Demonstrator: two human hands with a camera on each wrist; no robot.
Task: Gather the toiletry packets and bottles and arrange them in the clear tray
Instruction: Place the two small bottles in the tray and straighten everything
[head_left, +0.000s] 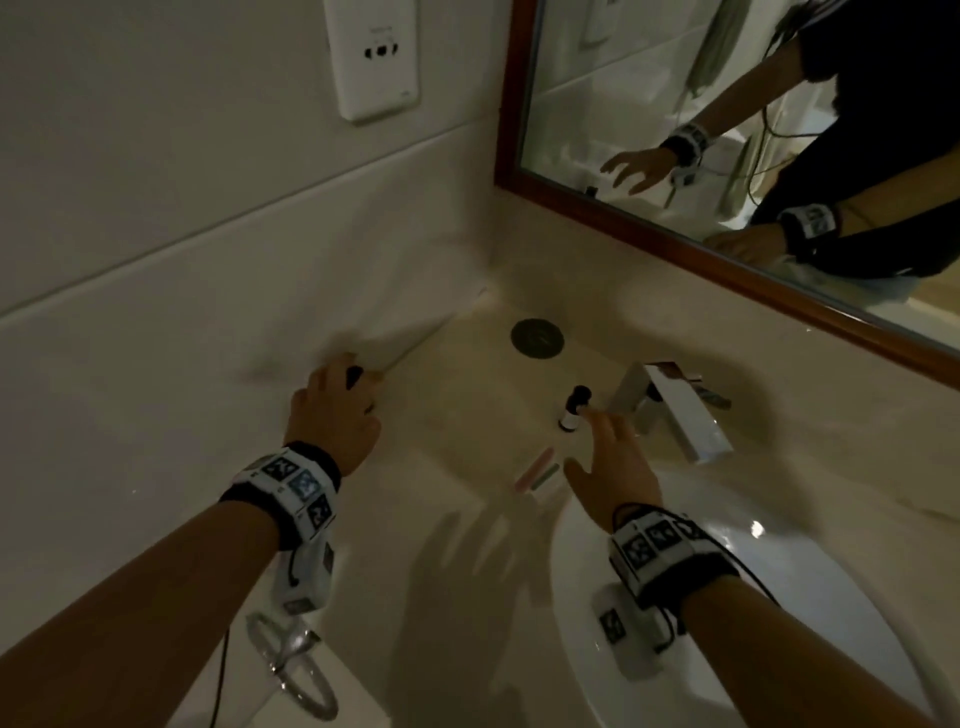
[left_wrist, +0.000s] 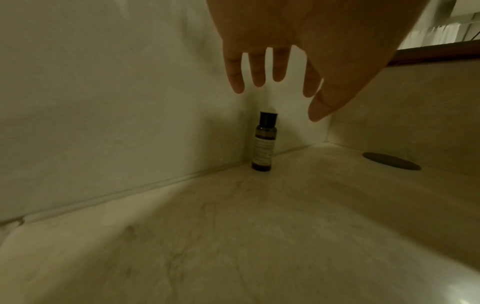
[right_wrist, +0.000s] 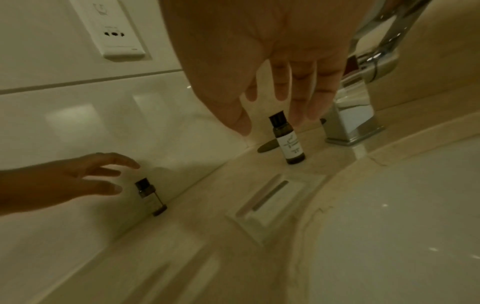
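Note:
Two small dark bottles with black caps stand upright on the beige counter (head_left: 467, 415). One bottle (left_wrist: 262, 142) stands against the left wall; my left hand (left_wrist: 279, 98) hovers just above it with straight, spread fingers, not touching. In the head view only its cap (head_left: 355, 374) shows past my left hand (head_left: 337, 384). The other bottle (head_left: 574, 408), with a white label (right_wrist: 289, 142), stands by the faucet. My right hand (head_left: 587, 439) is open over it, fingertips close to the cap. Flat packets (head_left: 535, 470) with pink and green edges lie near the basin. A clear tray cannot be made out.
A chrome faucet (head_left: 675, 410) rises right of the labelled bottle. The white basin (head_left: 805, 597) fills the lower right. A dark round disc (head_left: 536, 338) sits in the counter's back corner. A wood-framed mirror (head_left: 727, 249) and a wall outlet (head_left: 376, 57) are above.

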